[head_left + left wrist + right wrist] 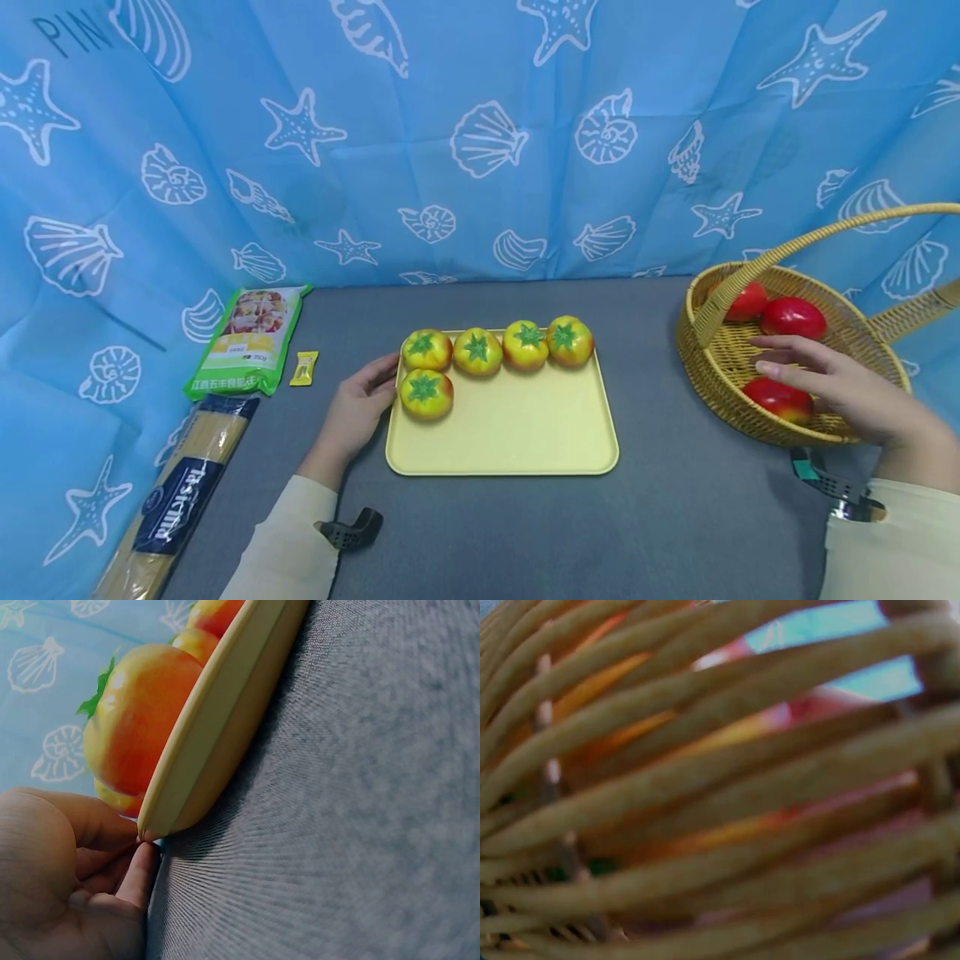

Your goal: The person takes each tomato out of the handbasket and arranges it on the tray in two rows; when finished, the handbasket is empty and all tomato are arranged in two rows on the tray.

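Our left grip (363,408) pinches the tray (517,433); our right grip (843,385) is spread over the basket (695,360). Picking seems in hand; next we should close round a red fruit (780,403)

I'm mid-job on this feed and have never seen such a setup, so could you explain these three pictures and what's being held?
There is no robot here: you see a person's bare left hand and right hand. The wide picture comes from a head-worn camera looking forward and down. The other two come from wrist cameras; the right one mostly shows the weave of a round tan woven basket.

On the grey surface lie a pale yellow rectangular tray with five yellow-and-red leafy-topped fruits, a green-and-white plastic bag, a small yellow packet and a long clear pack with a dark-blue label.

The left hand pinches the tray's edge. The right reaches into the basket among glossy red fruits, seemingly holding nothing.
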